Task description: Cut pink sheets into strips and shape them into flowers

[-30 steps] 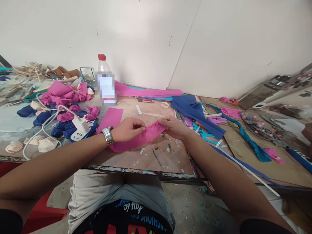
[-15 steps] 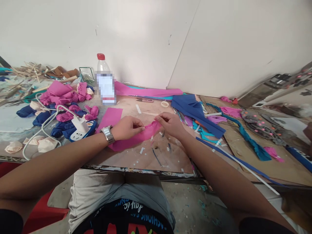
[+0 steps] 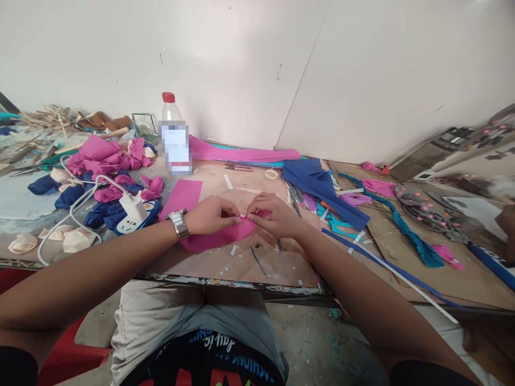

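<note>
A strip of pink crepe paper (image 3: 217, 239) lies across the table in front of me, its upper edge gathered near my fingers. My left hand (image 3: 211, 215), with a metal watch on the wrist, pinches that edge. Close beside it, my right hand (image 3: 273, 214) pinches the same edge, the fingertips of both hands almost touching. A crumpled end of the strip shows under the right fingers. Another flat pink piece (image 3: 185, 195) lies behind my left wrist.
Rolled pink, blue and cream paper pieces, a power strip (image 3: 137, 217) and white cable crowd the left. A bottle (image 3: 172, 111) and blurred phone (image 3: 176, 147) stand behind. Thread snips (image 3: 238, 168) and a tape roll (image 3: 271, 174) lie ahead. Blue strips (image 3: 322, 187) lie right.
My right hand has moved left and slightly down, closing the gap to my left hand. The gathered edge between them is now mostly covered by fingers.
</note>
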`<state>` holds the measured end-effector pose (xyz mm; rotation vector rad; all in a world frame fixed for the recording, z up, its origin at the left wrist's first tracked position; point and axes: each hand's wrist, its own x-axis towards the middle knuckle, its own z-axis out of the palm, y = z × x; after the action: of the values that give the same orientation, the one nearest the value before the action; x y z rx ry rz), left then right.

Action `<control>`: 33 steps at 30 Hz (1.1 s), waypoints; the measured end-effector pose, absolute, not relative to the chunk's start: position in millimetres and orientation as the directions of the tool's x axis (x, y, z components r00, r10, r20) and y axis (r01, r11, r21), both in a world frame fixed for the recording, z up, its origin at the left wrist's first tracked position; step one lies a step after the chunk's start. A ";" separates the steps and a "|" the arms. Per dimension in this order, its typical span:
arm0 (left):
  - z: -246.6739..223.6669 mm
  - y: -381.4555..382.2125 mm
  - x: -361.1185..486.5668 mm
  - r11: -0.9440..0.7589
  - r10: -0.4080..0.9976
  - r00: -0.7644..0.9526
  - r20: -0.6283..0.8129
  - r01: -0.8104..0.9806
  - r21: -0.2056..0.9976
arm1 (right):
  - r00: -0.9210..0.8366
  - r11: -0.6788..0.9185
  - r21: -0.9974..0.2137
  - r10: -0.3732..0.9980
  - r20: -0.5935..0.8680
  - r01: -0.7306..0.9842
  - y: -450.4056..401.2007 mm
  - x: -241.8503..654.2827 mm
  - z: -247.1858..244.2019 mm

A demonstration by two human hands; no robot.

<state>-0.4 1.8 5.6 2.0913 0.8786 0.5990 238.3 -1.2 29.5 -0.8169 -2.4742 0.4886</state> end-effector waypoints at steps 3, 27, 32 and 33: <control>5.0 2.2 -1.0 -0.463 0.748 0.653 0.119 0.384 0.799 | -0.701 0.742 -0.517 0.632 0.330 0.426 -0.2 239.7 29.3; 10.5 -2.0 0.2 -0.483 0.709 0.702 0.069 0.411 0.773 | -0.737 0.795 -0.439 0.580 0.348 0.418 -4.7 234.3 24.0; 9.4 -0.1 -0.2 -0.512 0.690 0.718 0.088 0.398 0.761 | -0.728 0.806 -0.405 0.577 0.371 0.432 -5.4 233.6 23.8; 9.2 0.2 -0.3 -0.508 0.689 0.720 0.084 0.398 0.764 | -0.725 0.809 -0.399 0.574 0.379 0.432 -5.6 233.2 23.5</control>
<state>-0.3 0.2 9.2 2.1643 0.8207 0.4924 233.2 -5.6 23.5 -0.7465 -2.4996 0.3893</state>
